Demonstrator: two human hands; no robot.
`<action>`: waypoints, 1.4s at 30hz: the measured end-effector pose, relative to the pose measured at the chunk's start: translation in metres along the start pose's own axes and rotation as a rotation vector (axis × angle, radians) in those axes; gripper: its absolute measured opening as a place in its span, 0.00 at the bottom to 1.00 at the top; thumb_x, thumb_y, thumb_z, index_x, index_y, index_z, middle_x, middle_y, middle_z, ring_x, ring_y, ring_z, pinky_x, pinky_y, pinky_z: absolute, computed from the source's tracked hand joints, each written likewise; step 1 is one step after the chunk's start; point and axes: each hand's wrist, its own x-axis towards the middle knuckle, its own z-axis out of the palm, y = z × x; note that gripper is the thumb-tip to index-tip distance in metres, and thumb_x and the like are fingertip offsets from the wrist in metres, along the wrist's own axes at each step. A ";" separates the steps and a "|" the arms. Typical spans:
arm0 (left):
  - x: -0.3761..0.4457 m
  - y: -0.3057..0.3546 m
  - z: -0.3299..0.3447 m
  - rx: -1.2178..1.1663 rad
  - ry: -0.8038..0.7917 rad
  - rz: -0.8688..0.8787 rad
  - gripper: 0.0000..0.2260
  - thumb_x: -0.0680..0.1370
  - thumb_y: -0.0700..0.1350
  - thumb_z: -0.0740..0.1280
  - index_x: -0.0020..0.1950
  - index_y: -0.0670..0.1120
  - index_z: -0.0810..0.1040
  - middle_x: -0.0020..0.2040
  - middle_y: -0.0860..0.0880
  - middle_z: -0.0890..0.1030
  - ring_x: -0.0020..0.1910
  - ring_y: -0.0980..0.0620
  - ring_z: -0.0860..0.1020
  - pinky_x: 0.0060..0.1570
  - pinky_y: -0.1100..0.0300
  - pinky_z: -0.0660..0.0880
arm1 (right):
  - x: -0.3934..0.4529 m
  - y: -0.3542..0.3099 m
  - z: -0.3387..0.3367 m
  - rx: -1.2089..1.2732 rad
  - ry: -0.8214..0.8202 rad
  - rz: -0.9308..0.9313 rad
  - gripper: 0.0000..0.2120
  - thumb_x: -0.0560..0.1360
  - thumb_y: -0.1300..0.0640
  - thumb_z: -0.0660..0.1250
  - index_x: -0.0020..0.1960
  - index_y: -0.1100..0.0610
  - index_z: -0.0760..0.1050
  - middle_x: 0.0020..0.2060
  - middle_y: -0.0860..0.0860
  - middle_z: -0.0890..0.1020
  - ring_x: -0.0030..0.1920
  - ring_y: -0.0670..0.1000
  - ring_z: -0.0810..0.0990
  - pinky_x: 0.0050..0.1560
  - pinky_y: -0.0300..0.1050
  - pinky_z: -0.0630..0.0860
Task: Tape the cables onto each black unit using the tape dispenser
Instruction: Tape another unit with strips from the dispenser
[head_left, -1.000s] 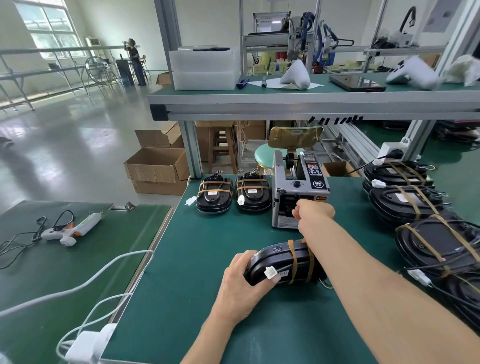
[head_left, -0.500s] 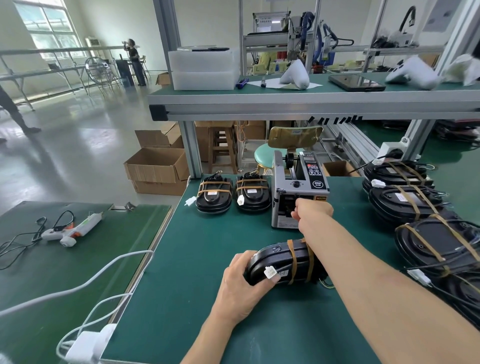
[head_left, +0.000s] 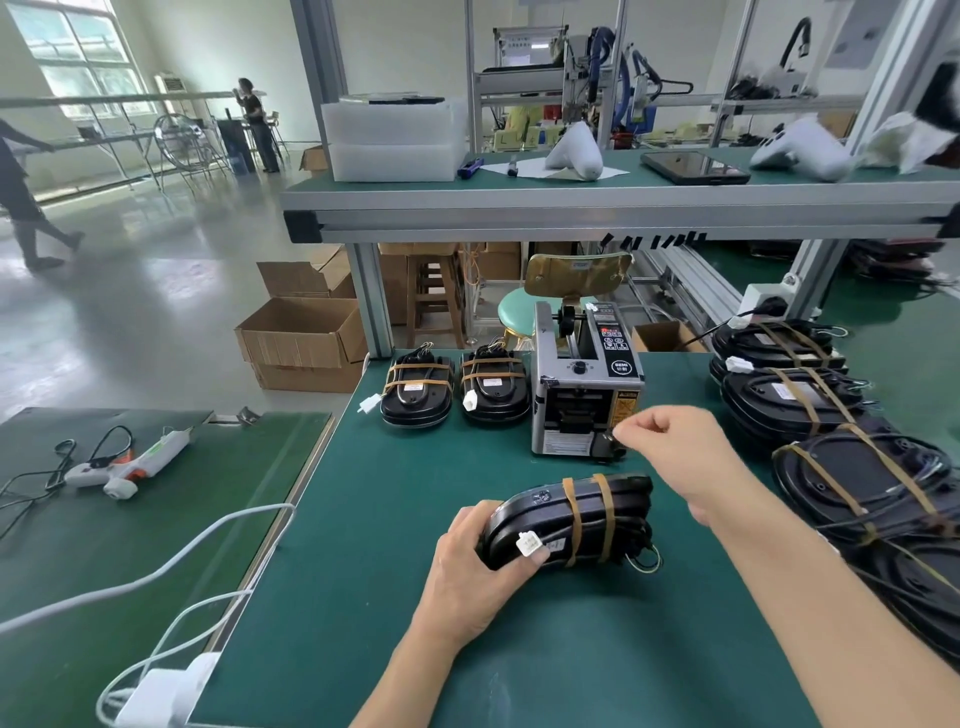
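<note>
A black unit (head_left: 566, 514) lies on its side on the green table (head_left: 395, 545), with two brown tape bands around it and a white connector at its near end. My left hand (head_left: 478, 571) grips its left end. The grey tape dispenser (head_left: 587, 384) stands just behind it. My right hand (head_left: 670, 447) hovers at the dispenser's front right corner, thumb and fingertips pinched; I make out no tape between them. Two taped units (head_left: 415, 395) (head_left: 496, 389) sit left of the dispenser.
Several taped black units (head_left: 795, 395) are stacked along the table's right side. A low shelf beam (head_left: 571, 213) crosses overhead behind the dispenser. On the left bench lie a glue gun (head_left: 130, 462) and white cables with an adapter (head_left: 171, 691). Cardboard boxes (head_left: 301, 338) stand on the floor.
My right hand has drawn away from the dispenser's front outlet, rightward and toward me, its fingers now pinched. The left hand and the unit have stayed put.
</note>
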 end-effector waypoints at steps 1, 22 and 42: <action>0.000 0.000 0.000 0.002 0.000 0.003 0.17 0.69 0.64 0.76 0.56 0.65 0.79 0.53 0.55 0.83 0.53 0.55 0.83 0.54 0.64 0.77 | -0.009 0.004 -0.004 0.067 -0.001 0.019 0.09 0.75 0.59 0.75 0.37 0.54 0.85 0.33 0.44 0.86 0.43 0.46 0.82 0.45 0.43 0.76; 0.000 -0.001 0.000 0.006 0.010 0.013 0.16 0.69 0.64 0.76 0.54 0.65 0.79 0.51 0.56 0.83 0.50 0.55 0.82 0.49 0.68 0.75 | -0.048 0.044 0.008 0.462 0.148 0.229 0.04 0.75 0.60 0.76 0.41 0.57 0.86 0.37 0.51 0.87 0.45 0.53 0.83 0.62 0.58 0.81; 0.001 -0.004 0.000 0.020 0.017 0.030 0.15 0.70 0.65 0.76 0.54 0.67 0.78 0.51 0.58 0.82 0.51 0.55 0.82 0.48 0.70 0.74 | -0.055 0.039 0.019 0.129 0.319 0.086 0.10 0.72 0.50 0.74 0.39 0.33 0.82 0.34 0.35 0.83 0.41 0.44 0.82 0.37 0.40 0.73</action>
